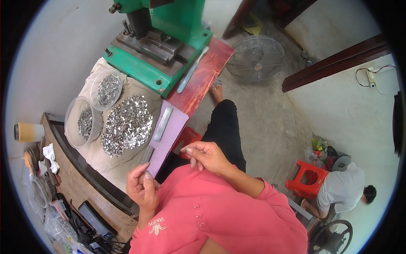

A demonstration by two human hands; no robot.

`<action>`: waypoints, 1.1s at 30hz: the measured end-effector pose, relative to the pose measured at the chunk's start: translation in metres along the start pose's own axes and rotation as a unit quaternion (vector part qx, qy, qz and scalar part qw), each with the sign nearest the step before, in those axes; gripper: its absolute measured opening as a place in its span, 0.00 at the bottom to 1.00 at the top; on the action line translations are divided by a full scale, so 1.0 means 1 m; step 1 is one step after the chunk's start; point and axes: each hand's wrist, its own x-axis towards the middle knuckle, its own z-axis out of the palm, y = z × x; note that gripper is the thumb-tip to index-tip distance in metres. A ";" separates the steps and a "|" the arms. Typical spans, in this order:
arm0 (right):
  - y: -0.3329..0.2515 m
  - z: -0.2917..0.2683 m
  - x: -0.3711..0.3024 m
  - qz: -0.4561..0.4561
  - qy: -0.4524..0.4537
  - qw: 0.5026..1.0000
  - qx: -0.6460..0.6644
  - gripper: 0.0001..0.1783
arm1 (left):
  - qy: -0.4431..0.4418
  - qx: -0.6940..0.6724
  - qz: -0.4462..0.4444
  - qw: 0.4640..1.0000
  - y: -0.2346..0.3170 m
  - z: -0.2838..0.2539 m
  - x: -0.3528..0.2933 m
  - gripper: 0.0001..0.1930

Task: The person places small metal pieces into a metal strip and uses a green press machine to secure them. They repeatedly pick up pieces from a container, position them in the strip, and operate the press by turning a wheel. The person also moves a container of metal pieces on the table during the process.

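Note:
My left hand [143, 186] is held up at the table's near edge, its fingers curled and the thumb close to them. Just beyond its fingertips lies a short grey ridged metal strip [147, 154] on a purple checked cloth [165, 142]. In front of my chest, my right hand [208, 157] is closed, with the thumb against the bent forefinger. Anything in either hand is too small or hidden to make out. A flat silver bar [163, 123] rests farther up the cloth. Left of it, a heap of small shiny metal pieces [127, 125] is spread on a beige cloth [91, 154].
Two clear round tubs [72, 122] hold more metal bits. A green press [144, 67] stands at the back, a toothbrush [192, 72] beside it. A floor fan [256, 59] is beyond. At right, a person in white [344, 186] sits near a red stool [306, 178].

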 end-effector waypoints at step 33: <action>0.010 -0.006 0.008 0.010 0.012 0.996 0.090 0.17 | 0.014 -0.013 0.027 0.999 0.003 0.002 0.007 0.10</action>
